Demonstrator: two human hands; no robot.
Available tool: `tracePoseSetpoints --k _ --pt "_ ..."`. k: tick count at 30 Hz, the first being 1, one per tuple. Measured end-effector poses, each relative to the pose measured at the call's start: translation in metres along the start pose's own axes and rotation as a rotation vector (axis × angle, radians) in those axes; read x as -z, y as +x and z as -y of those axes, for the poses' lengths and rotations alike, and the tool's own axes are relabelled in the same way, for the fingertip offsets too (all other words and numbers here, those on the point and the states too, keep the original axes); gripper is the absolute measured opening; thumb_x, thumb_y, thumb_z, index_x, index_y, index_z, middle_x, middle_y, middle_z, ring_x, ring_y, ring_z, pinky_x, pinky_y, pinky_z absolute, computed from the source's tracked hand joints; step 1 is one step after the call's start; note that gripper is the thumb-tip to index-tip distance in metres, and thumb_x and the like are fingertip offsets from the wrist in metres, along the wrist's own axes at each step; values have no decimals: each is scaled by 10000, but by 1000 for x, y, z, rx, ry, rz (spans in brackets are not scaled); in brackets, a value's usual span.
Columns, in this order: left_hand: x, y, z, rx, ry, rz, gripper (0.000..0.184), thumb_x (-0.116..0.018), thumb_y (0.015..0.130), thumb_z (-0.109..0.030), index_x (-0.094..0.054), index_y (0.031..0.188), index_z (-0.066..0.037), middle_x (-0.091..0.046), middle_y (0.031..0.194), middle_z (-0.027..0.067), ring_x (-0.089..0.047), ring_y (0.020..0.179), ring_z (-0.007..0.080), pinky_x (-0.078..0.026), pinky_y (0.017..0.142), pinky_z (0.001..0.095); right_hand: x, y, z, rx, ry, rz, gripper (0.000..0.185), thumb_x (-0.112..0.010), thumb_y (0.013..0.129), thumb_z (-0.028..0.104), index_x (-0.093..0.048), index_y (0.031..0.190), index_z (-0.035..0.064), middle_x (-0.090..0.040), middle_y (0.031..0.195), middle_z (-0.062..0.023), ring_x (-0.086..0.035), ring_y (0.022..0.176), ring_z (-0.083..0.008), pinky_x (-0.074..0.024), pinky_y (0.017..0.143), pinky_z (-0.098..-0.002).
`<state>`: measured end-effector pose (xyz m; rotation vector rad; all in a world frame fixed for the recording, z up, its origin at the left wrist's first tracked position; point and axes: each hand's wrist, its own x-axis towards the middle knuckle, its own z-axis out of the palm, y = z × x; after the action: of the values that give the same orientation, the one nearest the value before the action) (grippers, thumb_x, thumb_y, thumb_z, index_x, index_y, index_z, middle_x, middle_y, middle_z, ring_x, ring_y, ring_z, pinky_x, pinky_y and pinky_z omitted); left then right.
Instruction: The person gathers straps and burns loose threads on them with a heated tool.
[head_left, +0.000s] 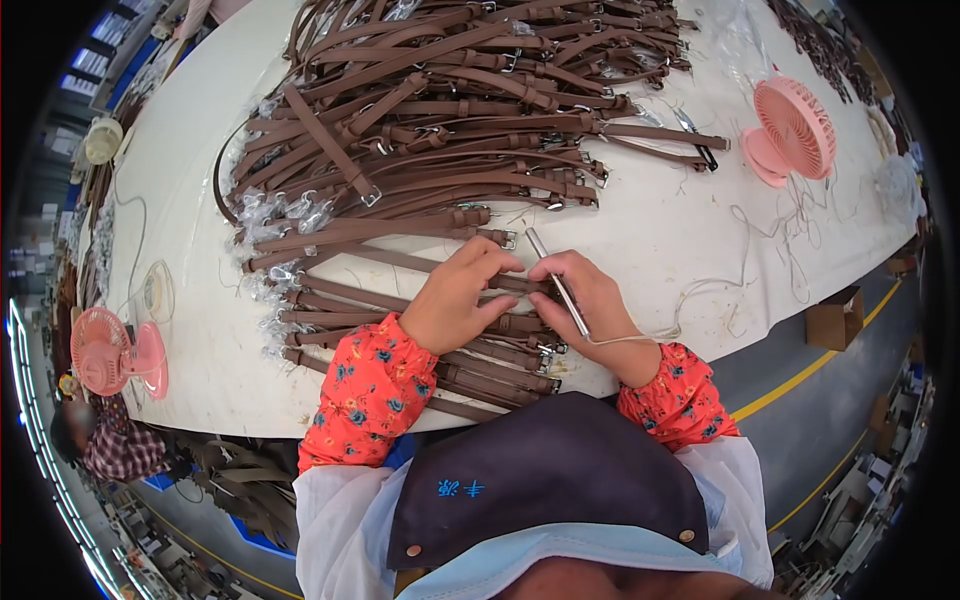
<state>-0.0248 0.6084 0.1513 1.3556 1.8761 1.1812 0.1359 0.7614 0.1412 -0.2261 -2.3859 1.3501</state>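
Observation:
A slim metal pen-like tool [556,280] with a pale cord trailing from its lower end lies in my right hand [592,300], whose fingers are wrapped round it. My left hand [462,292] is just to its left, thumb and fingers apart above the brown straps, with nothing visible between them. Under and between both hands runs a brown strap [400,258] with a metal buckle. More brown straps [490,378] with buckles lie side by side below my hands. Beyond them a large heap of brown buckled straps [430,120] covers the table's middle.
On the white table [680,240] a pink fan [795,125] stands at the back right, another pink fan [100,350] at the left. Scissors [697,140] lie near the heap. A cardboard box [835,318] is beyond the right edge. A person [120,445] is at lower left.

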Motion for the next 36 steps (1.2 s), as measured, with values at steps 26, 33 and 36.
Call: tracePoseSetpoints --k 26,33,36 --pt "-6 0 6 72 46 -57 98 -677 939 -116 -661 956 -21 -584 820 61 -517 646 152 -432 611 296 6 -4 -1 -310 686 -97 388 -438 1106 293 -601 986 -38 -569 677 -45 -639 610 -143 -555 778 -317" --pt "-5 0 5 131 -11 -24 110 -681 938 -130 -665 954 -22 -583 819 39 -504 652 124 -422 608 282 5 -5 -3 -331 655 -50 416 -447 1104 299 -621 951 -46 -577 720 -50 -644 618 -140 -546 762 -307" --pt "-4 0 5 125 -14 -18 113 -685 936 -133 -668 954 -22 -582 815 38 -500 651 122 -419 605 281 4 -4 -1 -317 642 -62 442 -450 1103 302 -631 913 -53 -592 773 -61 -648 622 -143 -546 764 -309"
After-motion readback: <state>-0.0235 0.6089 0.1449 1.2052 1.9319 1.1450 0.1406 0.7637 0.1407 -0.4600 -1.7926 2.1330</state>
